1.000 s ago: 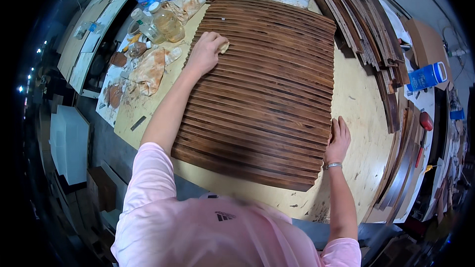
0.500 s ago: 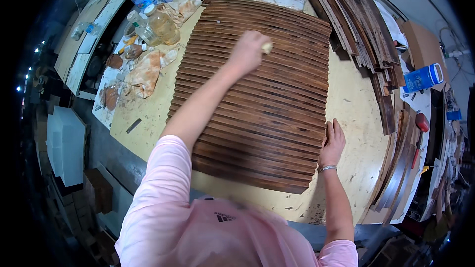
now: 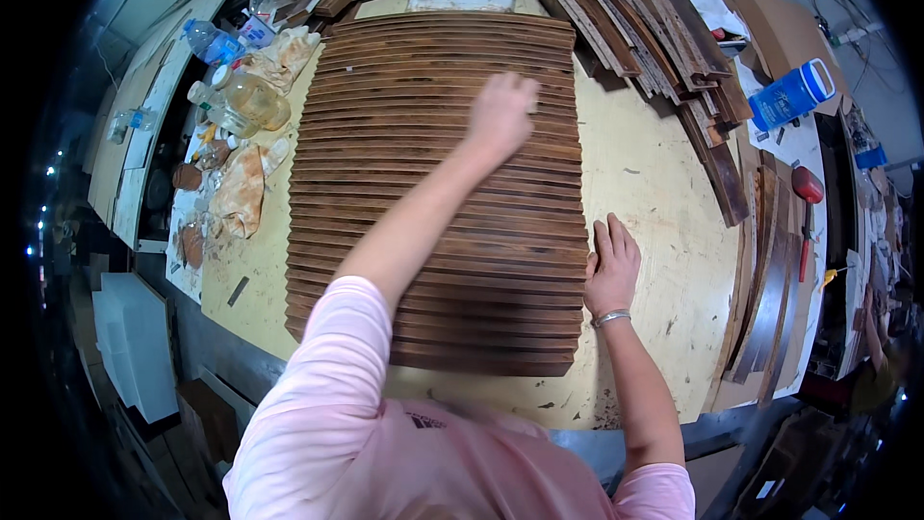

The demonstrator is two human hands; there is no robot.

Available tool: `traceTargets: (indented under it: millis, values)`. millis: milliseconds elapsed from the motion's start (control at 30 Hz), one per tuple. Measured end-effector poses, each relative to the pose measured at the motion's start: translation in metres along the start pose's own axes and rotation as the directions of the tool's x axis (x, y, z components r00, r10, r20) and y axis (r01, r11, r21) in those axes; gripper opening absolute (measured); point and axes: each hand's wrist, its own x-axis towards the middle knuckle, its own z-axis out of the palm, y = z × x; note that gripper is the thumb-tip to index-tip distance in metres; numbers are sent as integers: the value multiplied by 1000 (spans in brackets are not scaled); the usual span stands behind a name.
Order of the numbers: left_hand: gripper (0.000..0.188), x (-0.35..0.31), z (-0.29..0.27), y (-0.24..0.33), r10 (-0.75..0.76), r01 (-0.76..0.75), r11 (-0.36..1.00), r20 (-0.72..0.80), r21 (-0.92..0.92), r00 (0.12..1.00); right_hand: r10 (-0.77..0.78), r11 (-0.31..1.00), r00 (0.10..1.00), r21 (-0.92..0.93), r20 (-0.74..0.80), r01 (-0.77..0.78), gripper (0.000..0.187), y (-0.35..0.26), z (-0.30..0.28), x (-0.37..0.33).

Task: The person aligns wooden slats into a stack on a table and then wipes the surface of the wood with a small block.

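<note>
A dark brown wooden panel with many parallel raised slats (image 3: 433, 195) lies on the pale worktable, its slats running left to right. My left hand (image 3: 501, 117) reaches across to the panel's far right part. Its fingers are closed on a small pale yellow pad (image 3: 532, 108), mostly hidden by the hand. Beside the panel's right edge, my right hand (image 3: 613, 263) rests with its fingers stretched out and the thumb side at the edge. A bracelet circles that wrist.
Dark wooden strips (image 3: 630, 10) are stacked at the far right. Bottles, among them one with yellowish liquid (image 3: 258, 104), and stained rags (image 3: 241, 191) sit at the left. A blue jug (image 3: 784, 96) and a red-handled tool (image 3: 806, 188) lie at the right.
My left hand has slid rightward along the slats with the pale pad. The whole view has shifted, so the panel appears further left. My right hand stays at the panel's right edge.
</note>
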Motion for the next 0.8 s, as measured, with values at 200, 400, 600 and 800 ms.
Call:
traceTargets:
  millis: [200,400,600,800]
  values:
    - [30,30,52,74,154,-148,980,38,-135,987,-6,1000,1000,6,-18,7,50,1,0,0]
    - [33,13,2,10,82,-88,995,135,41,987,-4,1000,1000,11,-19,5,50,4,2,1]
    - [34,-46,-112,-134,-181,165,933,21,319,983,4,1000,1000,5,-10,-4,49,4,4,-1]
    - [35,-109,-215,-245,-465,470,703,-154,534,872,14,1000,1000,17,-8,-14,49,0,2,-1]
